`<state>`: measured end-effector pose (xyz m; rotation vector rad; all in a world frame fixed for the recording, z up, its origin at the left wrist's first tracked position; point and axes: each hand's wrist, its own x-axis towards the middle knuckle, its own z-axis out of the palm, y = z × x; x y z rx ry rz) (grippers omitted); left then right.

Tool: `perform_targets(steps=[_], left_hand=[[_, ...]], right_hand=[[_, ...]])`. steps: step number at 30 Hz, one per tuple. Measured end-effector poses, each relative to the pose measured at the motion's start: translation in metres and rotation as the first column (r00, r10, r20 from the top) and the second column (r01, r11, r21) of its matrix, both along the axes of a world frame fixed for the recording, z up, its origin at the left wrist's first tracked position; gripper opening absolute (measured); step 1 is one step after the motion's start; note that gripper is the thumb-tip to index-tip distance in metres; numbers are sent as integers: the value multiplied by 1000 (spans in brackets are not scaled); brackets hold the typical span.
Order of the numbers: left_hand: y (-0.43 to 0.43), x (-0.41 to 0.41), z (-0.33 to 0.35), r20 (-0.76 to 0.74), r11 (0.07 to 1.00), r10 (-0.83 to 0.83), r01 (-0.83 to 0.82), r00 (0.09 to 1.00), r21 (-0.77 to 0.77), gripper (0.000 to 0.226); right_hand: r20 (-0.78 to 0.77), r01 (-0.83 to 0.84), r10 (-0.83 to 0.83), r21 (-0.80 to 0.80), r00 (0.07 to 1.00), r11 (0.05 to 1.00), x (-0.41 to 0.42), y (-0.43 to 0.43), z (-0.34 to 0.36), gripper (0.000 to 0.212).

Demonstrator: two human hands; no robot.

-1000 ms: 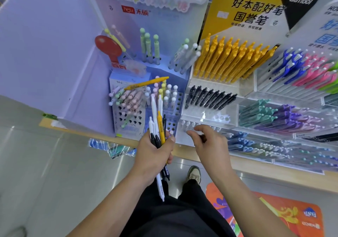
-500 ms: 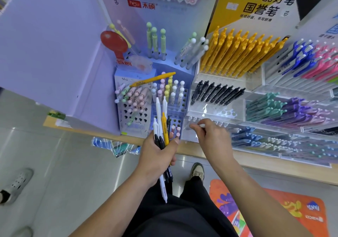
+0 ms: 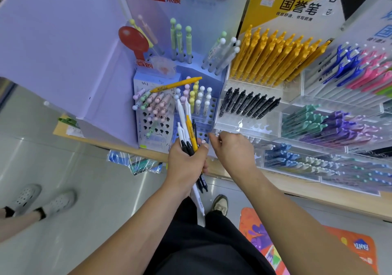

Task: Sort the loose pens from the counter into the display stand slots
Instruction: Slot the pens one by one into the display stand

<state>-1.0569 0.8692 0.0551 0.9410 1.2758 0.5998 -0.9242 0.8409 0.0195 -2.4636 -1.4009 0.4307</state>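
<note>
One yellow pen [image 3: 176,84] lying across pastel pens [image 3: 158,103].

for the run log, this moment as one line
left hand: grips mixed pen bundle | right hand: curled at clear stand front row, hold unclear | yellow pen: lying across pastel pens

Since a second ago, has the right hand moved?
Yes. Against the row of black pens, the right hand has shifted left, toward the pen bundle the left hand grips.
</note>
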Motion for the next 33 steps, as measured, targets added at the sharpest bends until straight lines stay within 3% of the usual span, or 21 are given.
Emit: perform_targets(steps=[2, 5, 8, 10, 13, 16, 20, 24, 28, 33], left_hand=[[-4, 2, 3, -4, 999, 37, -37, 999, 0, 17], [-10, 3, 6, -14, 998, 54, -53, 998, 17, 16], [-16, 4, 7, -23, 997, 70, -69, 997, 33, 14], [-19, 7, 7, -24, 998, 40, -39, 999, 44, 14], [-28, 18, 8, -22, 998, -52, 53, 998, 46, 13], [-37, 31, 10, -12, 992, -122, 122, 992, 16, 13], [-45, 44, 14, -5, 984, -175, 175, 985, 13, 14], [-42, 50, 13, 3, 978, -208, 208, 978, -3, 15], [-40, 56, 13, 35, 960, -276, 277, 961, -40, 17], [-36, 66, 18, 82, 920, -381, 386, 921, -71, 15]], right_hand=[[12, -47, 48, -99, 999, 994, -1, 3, 6, 52], [-80, -79, 70, -124, 994, 989, 5, 1, 6, 49], [-172, -47, 31, -91, 985, 995, 11, -13, 7, 45], [-204, 37, -33, 14, 978, 999, 22, -34, 15, 35], [33, 88, -97, 207, 995, 974, 56, -75, 28, 20], [284, -3, -52, 189, 957, 982, 96, -96, 19, 33], [271, -97, 26, 253, 962, 963, 113, -92, 5, 17], [221, -16, -61, 329, 973, 944, 113, -90, 2, 20], [202, 15, -101, 388, 974, 922, 107, -90, -2, 9], [144, 86, -144, 348, 979, 934, 103, -85, 3, 7]])
